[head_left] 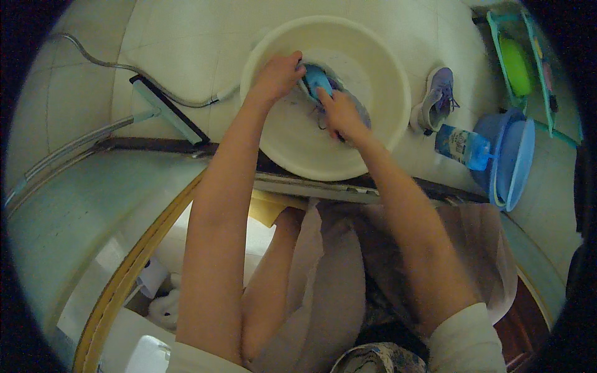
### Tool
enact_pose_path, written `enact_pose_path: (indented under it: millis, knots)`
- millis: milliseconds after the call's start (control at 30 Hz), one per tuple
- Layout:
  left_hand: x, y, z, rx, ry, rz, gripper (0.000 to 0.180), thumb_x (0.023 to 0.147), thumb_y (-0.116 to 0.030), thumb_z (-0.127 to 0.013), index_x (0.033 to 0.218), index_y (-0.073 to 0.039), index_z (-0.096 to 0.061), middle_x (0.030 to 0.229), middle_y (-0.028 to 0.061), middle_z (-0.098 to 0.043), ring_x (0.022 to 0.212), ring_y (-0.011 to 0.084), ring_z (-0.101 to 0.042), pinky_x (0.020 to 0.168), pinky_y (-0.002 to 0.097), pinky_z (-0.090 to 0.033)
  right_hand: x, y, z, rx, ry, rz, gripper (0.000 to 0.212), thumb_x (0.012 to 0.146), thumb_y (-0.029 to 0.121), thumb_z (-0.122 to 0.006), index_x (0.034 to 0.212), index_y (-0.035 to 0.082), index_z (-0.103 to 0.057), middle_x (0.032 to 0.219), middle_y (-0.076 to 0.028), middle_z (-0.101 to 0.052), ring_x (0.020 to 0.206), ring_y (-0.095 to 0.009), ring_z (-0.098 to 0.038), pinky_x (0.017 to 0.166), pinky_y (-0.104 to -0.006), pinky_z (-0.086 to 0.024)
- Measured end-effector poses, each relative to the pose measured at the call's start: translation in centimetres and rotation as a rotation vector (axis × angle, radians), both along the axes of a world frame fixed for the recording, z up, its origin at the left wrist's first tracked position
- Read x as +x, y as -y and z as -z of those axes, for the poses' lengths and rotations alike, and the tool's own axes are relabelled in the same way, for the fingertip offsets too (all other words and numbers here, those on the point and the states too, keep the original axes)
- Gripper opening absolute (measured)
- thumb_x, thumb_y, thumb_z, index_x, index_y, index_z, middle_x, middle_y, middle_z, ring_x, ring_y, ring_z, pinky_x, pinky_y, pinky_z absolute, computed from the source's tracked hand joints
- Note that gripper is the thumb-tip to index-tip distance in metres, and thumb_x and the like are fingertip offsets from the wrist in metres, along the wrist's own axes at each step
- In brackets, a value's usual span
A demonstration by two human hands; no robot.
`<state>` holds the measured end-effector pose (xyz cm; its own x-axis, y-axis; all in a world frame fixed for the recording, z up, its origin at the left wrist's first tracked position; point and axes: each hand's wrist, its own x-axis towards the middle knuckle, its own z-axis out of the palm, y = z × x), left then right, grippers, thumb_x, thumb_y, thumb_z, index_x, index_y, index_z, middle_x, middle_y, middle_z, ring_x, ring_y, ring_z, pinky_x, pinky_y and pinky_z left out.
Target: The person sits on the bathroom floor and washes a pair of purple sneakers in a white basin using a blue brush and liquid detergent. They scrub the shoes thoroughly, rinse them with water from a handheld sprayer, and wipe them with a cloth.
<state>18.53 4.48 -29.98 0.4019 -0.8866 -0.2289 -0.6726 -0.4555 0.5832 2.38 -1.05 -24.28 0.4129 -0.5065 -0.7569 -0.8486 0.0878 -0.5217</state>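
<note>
A large cream basin [388,74] sits on the tiled floor in front of me, with a wet grey and purple sneaker [359,107] inside. At the basin's left, my left hand [281,76] is closed on the near-left end of the sneaker. A blue scrubbing brush [318,79] lies against the sneaker, its handle in the grip of my right hand [342,115]. My two hands partly cover the sneaker, and the brush's bristles are hidden.
Right of the basin stand a second purple sneaker [440,90], a blue-labelled bottle [460,146] and stacked blue basins [519,161]. A green rack [518,99] is farther right. A metal hose [180,101] and a squeegee [171,112] lie left. A door track [292,186] crosses nearer me.
</note>
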Motion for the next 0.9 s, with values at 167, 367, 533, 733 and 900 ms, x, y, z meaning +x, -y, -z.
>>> enact_pose_path:
  millis: [167,367,533,733,900]
  knots:
    - [0.8,-0.5,0.4,-0.021,0.08,0.045,0.028,0.083,-0.028,-0.051,0.099,-0.006,-0.052,0.092,0.0167,-0.059,0.088,0.0347,-0.056,0.075,0.0448,-0.044,-2.4,1.4,0.7,-0.178,0.068,-0.556,0.053,0.087,0.041,-0.042,0.081,-0.01,-0.055,0.066,-0.023,-0.058,0.053,-0.035,-0.058,0.064,-0.0437,-0.047]
    - [-0.5,0.8,-0.4,-0.018,0.116,0.077,0.027,0.08,-0.026,-0.054,0.096,-0.005,-0.052,0.087,0.0178,-0.059,0.084,0.0349,-0.057,0.073,0.046,-0.044,-1.0,4.6,2.8,-0.229,0.154,-0.47,0.057,0.086,0.044,-0.043,0.082,-0.012,-0.054,0.064,-0.024,-0.057,0.047,-0.036,-0.056,0.06,-0.0438,-0.047]
    - [0.0,-1.2,-0.4,0.01,0.072,0.003,0.027,0.081,-0.027,-0.054,0.095,-0.005,-0.051,0.088,0.018,-0.059,0.085,0.0353,-0.056,0.072,0.0468,-0.043,-2.9,0.1,2.9,-0.108,0.181,-0.43,0.04,0.086,0.04,-0.045,0.085,0.001,-0.051,0.052,-0.011,-0.047,0.034,-0.021,-0.047,0.033,-0.0353,-0.037]
    - [-0.9,-0.6,0.8,-0.057,0.091,-0.054,0.028,0.08,-0.025,-0.056,0.099,-0.005,-0.051,0.095,0.0178,-0.057,0.09,0.0346,-0.055,0.077,0.0448,-0.043,-1.4,2.6,3.0,-0.108,0.15,-0.576,0.043,0.079,0.026,-0.054,0.115,0.003,-0.045,0.058,-0.013,-0.053,0.048,-0.027,-0.056,0.037,-0.0391,-0.042]
    - [-1.2,-1.8,0.9,-0.165,-0.03,-0.154,0.028,0.078,-0.019,-0.058,0.1,-0.004,-0.05,0.095,0.0196,-0.057,0.09,0.0361,-0.054,0.076,0.0437,-0.044,-3.7,5.8,-5.5,0.177,-0.111,-0.451,0.048,0.086,0.048,-0.042,0.068,0.004,-0.044,0.046,-0.002,-0.039,0.03,-0.013,-0.039,0.028,-0.0283,-0.032]
